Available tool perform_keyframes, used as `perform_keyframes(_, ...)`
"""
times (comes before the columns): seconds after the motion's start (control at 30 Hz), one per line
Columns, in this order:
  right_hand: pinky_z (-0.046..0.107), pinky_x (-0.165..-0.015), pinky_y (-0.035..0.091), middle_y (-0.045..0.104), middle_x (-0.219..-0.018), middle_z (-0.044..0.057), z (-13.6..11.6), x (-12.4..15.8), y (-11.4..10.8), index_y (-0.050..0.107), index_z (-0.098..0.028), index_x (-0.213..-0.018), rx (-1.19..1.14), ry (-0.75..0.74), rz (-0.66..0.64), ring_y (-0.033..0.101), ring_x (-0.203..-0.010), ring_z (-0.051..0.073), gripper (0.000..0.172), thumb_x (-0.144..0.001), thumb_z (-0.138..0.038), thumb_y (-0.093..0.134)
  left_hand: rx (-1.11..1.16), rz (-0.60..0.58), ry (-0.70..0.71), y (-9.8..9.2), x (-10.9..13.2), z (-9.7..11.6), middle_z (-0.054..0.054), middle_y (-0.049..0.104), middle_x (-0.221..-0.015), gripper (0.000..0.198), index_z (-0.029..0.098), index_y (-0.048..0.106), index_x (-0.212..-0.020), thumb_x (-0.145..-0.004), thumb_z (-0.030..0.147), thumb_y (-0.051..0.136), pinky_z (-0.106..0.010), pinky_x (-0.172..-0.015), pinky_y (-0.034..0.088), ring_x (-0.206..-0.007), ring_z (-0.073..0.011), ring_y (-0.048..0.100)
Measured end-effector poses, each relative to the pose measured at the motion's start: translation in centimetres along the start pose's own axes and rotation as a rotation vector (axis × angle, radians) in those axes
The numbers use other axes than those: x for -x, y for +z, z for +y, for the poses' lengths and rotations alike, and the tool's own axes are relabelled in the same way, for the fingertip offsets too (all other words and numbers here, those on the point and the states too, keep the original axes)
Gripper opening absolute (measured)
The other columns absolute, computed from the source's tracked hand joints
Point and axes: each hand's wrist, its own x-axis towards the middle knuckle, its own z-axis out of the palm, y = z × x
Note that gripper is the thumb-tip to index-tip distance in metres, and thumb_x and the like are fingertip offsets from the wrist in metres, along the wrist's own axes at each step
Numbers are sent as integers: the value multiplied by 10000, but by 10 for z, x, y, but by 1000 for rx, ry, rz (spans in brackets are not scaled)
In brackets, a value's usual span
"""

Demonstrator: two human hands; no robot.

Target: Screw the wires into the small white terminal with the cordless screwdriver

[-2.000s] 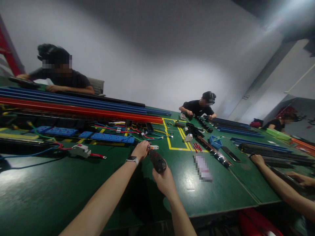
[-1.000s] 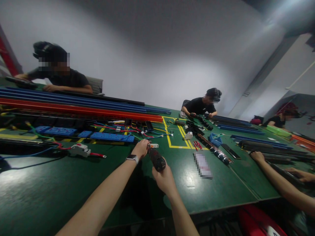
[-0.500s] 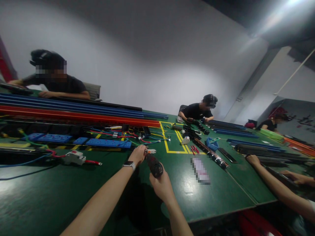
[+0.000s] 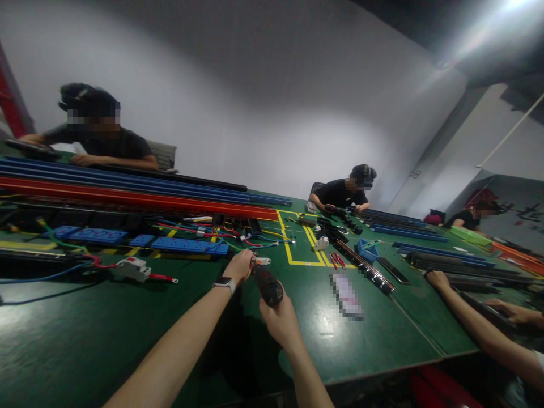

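Observation:
My right hand [image 4: 278,317] is wrapped round the handle of a dark cordless screwdriver [image 4: 267,286], which points away from me. At its front end, my left hand [image 4: 241,266], with a watch on the wrist, is closed on a small white circuit breaker [image 4: 262,261] with an orange mark. Most of that breaker, and the screwdriver's tip, are hidden behind the hand and tool. A second white breaker [image 4: 132,269], with red leads on it, lies on the green table [image 4: 178,317] left of my hands.
Blue socket strips [image 4: 187,245] and loose coloured wires [image 4: 229,229] lie beyond my left hand, before long orange [image 4: 170,204] and blue rails. To the right are red pliers [image 4: 338,260], a blurred phone-like item [image 4: 346,294] and a blue box [image 4: 367,249]. A co-worker's arm [image 4: 471,317] reaches in from the right.
The view has shifted very slightly. Both hands keep their grip, and the screwdriver stays against the breaker area. The co-worker at the far left has moved a little.

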Motion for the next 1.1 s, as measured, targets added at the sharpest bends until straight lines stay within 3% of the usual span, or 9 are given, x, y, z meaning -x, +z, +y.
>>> perform_keyframes(0.57, 300, -777, 535, 712, -997, 34, 4, 0, 1, 628, -222, -1194, -9, 21, -9, 664, -846, 201, 325, -871, -217, 590, -10, 3, -9, 1, 0, 2, -104, 652, -1100, 199, 194, 629, -1064, -896, 148, 534, -356, -982, 455, -1076, -227, 608)
perform_keyframes(1.1, 311, -778, 542, 715, -995, 36, 6, 0, 3, 601, -232, -1280, -1, 47, 11, 668, -870, 216, 400, -880, -255, 597, -27, 18, -3, -6, 3, 7, -99, 656, -1097, 213, 200, 621, -1044, -865, 117, 542, -364, -972, 457, -1053, -236, 611)
